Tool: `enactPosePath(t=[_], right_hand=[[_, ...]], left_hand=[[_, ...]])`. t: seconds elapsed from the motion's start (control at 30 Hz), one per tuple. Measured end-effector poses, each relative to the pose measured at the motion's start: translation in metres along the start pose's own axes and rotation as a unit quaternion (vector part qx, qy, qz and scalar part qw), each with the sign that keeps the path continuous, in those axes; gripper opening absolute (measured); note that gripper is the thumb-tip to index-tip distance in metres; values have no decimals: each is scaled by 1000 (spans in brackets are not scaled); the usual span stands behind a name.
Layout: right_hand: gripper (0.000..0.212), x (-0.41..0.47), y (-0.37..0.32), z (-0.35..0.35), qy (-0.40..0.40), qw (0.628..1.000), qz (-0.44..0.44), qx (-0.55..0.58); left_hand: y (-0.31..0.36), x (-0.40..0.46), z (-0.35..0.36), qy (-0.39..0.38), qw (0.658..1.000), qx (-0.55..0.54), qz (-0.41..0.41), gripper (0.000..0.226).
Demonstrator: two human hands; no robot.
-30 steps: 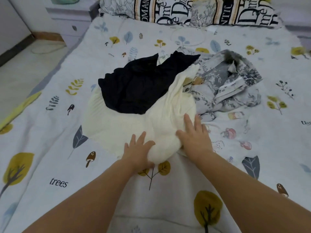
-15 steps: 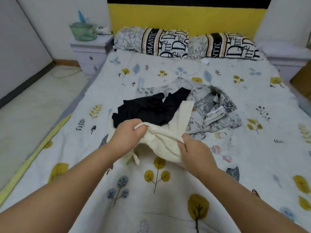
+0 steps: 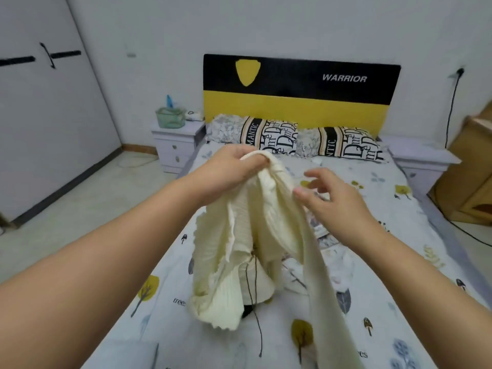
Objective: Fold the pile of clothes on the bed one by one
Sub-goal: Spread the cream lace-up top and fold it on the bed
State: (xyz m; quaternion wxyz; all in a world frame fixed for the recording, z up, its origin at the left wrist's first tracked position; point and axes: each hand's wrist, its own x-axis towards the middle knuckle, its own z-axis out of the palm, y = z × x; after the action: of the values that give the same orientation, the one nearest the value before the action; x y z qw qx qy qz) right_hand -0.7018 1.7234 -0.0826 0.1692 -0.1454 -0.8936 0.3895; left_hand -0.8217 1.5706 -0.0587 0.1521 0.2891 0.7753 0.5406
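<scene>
Bed: I see the bedsheet, white with printed trees and leaves (image 3: 314, 339), filling the lower frame under both forearms.
Garment: the cream ribbed knit garment (image 3: 239, 243) hangs at frame centre, lifted off the sheet; its lower folds bunch just above the sheet, and one long strip trails to the lower right.
Left hand: my left hand (image 3: 231, 169), upper centre, has its fingers curled round the garment's top edge, gripping it.
Right hand: my right hand (image 3: 327, 195), right of centre, has fingers spread and loosely bent; the thumb touches the knit, nothing is pinched.
Pile: mostly hidden behind the garment; grey patterned cloth (image 3: 323, 230) shows under the right wrist.
Far end: two lettered black-and-white pillows (image 3: 269, 134), a black and yellow headboard (image 3: 300, 102), a white nightstand (image 3: 175, 145) at upper left.
</scene>
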Motion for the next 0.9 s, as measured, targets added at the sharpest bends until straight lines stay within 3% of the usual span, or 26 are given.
enactPosePath(t=[0.07,0.13,0.2,0.23,0.37,0.5,0.57,0.6,0.63,0.7,0.73,0.83,0.9], right_hand=[[61,-6,-29,-2,-59,998,-10,24],[47,-9,-52,1,-85,995,-38,-30],[14,-9,-70,-5,-20,996,-47,-76],[9,-9,-79,-12,29,996,-47,-75],[14,-11,-119,-47,136,987,-56,59],[18,-17,-165,-80,156,956,-37,244],[23,-22,-184,-98,152,935,-52,317],[22,-26,-191,-107,150,924,-56,346],[21,-31,-197,-114,150,918,-55,363],[23,-39,-202,-126,157,908,-54,385],[24,-44,-201,-132,164,903,-53,393],[19,-61,-189,-154,182,912,-5,369],[18,-72,-166,-171,195,937,79,279]], left_hand=[[31,-15,0,1,1000,-1,28,17],[55,-29,-3,12,999,-4,50,17],[68,-42,-12,32,997,5,66,20],[71,-49,-18,42,996,18,73,23],[60,-79,-41,73,993,72,66,28],[19,-113,-40,-96,995,38,6,39],[-11,-123,-32,-129,989,61,-34,62],[-22,-125,-27,-117,988,82,-52,68],[-28,-126,-22,-105,989,88,-59,58],[-32,-127,-13,-79,994,61,-47,14],[-28,-126,-11,-63,996,37,-45,4],[-15,-120,-26,23,997,-45,-60,20],[-3,-114,-52,79,988,-114,-69,20]])
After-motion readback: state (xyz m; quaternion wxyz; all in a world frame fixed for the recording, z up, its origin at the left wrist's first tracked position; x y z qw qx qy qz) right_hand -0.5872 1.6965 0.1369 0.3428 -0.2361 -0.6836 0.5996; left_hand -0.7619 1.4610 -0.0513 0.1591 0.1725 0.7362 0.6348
